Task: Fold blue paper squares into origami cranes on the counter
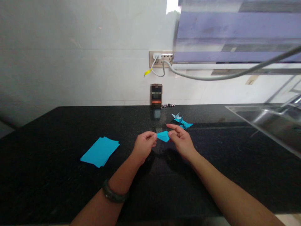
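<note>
A small folded blue paper (163, 136) hangs just above the black countertop (58, 131), held between both hands. My left hand (144, 145) pinches its left tip with fingers curled. My right hand (180, 138) grips its right side, the index finger stretched out over it. Just behind my right hand lie finished blue paper figures (182, 121) on the counter. A stack of flat blue paper sheets (100, 151) lies to the left of my left hand. A dark band sits on my left wrist.
A phone (156, 95) stands against the white wall at the counter's back, small beads beside it. Above it a wall socket (161, 58) carries a white plug and a grey cable. A steel sink (265, 122) lies at the right.
</note>
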The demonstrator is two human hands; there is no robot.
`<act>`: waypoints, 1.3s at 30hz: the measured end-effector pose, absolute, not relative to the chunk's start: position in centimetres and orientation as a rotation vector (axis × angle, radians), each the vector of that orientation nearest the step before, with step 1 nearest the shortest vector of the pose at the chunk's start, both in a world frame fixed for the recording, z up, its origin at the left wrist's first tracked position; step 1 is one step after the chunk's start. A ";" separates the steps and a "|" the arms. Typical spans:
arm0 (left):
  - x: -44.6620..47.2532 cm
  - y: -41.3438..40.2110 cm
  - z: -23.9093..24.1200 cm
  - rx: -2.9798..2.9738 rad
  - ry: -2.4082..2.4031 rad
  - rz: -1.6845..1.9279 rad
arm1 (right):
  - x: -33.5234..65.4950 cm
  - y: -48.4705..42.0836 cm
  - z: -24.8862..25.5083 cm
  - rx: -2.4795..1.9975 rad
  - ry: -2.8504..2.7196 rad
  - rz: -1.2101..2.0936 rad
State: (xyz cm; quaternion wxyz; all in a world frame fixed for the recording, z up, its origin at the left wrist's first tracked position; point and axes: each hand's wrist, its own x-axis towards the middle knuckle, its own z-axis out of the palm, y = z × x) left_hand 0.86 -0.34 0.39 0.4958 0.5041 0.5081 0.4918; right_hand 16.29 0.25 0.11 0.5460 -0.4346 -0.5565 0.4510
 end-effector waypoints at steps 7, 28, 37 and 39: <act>0.6 -0.1 0.8 0.833 0.969 1.262 | 15.6 -0.3 0.1 -0.955 -1.447 1.287; 1.2 -0.4 0.5 1.018 1.132 1.208 | 15.5 0.0 -1.1 -1.101 -1.467 0.998; 1.4 -0.5 0.7 1.064 1.101 1.188 | 15.6 0.2 -1.2 -1.080 -1.460 1.130; 1.4 -0.4 0.6 1.075 1.137 1.163 | 15.6 0.2 -1.1 -1.086 -1.448 1.145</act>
